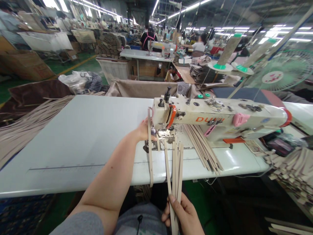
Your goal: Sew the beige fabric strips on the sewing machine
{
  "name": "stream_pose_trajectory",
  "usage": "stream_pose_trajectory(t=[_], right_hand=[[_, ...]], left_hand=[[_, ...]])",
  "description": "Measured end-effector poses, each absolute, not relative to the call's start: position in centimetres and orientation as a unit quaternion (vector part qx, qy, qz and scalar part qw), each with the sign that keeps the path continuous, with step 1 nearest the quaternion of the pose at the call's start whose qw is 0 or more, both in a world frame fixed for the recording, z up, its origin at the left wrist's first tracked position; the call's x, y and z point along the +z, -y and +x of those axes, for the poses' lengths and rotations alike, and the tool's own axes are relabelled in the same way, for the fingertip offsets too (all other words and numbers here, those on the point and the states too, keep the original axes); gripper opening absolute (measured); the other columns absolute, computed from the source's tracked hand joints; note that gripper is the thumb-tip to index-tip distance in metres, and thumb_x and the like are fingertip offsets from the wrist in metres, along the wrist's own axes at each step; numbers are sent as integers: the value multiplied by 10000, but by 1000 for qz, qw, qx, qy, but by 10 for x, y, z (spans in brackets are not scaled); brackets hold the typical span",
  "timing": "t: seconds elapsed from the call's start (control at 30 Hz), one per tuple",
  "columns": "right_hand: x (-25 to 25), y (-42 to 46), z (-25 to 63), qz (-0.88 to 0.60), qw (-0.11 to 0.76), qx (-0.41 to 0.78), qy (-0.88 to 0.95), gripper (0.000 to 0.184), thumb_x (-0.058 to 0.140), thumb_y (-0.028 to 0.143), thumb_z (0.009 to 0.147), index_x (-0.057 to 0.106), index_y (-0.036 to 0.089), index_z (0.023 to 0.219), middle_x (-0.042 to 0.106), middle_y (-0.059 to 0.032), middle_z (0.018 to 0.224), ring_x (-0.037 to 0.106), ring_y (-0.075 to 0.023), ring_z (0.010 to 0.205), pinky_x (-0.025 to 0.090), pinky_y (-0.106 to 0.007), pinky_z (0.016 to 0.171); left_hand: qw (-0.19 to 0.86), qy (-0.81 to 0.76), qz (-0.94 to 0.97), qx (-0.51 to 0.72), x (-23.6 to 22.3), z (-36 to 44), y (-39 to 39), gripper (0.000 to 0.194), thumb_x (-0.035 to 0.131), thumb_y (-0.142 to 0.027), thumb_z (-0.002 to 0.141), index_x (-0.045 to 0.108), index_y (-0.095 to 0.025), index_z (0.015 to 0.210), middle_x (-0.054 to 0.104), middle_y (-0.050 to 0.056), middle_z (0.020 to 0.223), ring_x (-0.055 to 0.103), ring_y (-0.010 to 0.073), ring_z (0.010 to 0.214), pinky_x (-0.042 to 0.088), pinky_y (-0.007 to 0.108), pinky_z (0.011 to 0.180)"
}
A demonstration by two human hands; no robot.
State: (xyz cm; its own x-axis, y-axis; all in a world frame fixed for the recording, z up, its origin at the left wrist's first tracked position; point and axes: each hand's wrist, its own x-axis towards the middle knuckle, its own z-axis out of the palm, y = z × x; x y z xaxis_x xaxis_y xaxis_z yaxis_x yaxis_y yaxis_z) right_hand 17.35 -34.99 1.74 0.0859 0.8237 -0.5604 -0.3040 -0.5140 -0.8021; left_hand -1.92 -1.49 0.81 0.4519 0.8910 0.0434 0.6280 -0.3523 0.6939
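Note:
My left hand (144, 130) is at the needle end of a white sewing machine (190, 112), with its fingers partly hidden. A long beige strip (150, 156) passes across this hand and hangs down to the table's front edge. The thumb lies near a short strip end (158, 145) beside the metal needle plate (164, 133). Below the table edge, my right hand (183, 212) is closed around several narrow beige strips (174, 176), thumb on top. Their far ends fan out up to the machine bed.
More strips (204, 150) lie under the machine arm. A big heap of strips (26, 127) hangs at the table's left end, and bundles (293, 173) are stacked at right. Thread cones (227, 52) and a fan (286, 71) stand behind. People work at machines farther back.

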Motion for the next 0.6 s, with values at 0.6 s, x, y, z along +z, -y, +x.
stream_pose_trajectory(t=[0.6], right_hand=[[13, 348, 171, -594, 474, 607, 231, 747, 974, 832, 782, 825, 158, 1070, 709, 15, 549, 591, -135, 450, 421, -239, 497]], left_hand=[[228, -524, 786, 237, -42, -9, -18, 1060, 1061, -237, 558, 636, -150, 1525, 604, 225, 1678, 494, 483, 1648, 369, 669, 1414]])
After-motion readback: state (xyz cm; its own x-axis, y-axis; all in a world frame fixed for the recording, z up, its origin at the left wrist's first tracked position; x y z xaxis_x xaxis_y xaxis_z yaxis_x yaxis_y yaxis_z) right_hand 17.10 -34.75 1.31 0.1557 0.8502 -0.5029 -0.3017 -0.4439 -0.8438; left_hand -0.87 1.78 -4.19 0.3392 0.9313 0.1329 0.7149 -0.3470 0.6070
